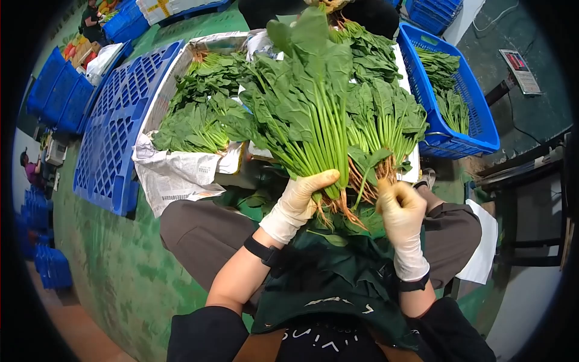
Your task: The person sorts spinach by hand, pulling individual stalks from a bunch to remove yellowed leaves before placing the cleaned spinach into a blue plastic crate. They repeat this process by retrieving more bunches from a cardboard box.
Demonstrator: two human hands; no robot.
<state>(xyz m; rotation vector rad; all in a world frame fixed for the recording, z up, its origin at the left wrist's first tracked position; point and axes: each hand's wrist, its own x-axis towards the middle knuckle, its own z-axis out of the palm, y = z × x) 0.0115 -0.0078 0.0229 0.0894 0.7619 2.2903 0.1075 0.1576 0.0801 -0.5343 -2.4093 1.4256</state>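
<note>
My left hand (295,205), in a pale glove, is closed round the lower stems of a large spinach bunch (316,114). The leaves point up and away from me, and the pinkish roots hang below my fingers. My right hand (401,211), also gloved, is curled in a pinch just right of those roots. What its fingertips hold, if anything, is too small to make out. A loose spinach stem with a leaf (367,169) lies between the two hands. Behind my right hand, more spinach (386,117) rests with its reddish roots toward me.
Newspaper-lined boxes with spinach (202,123) stand ahead. At right are a blue crate (482,123) holding spinach and a scale (520,71). A blue plastic pallet (114,127) leans at left. Another person (368,13) sits opposite; green floor (126,259) shows at left.
</note>
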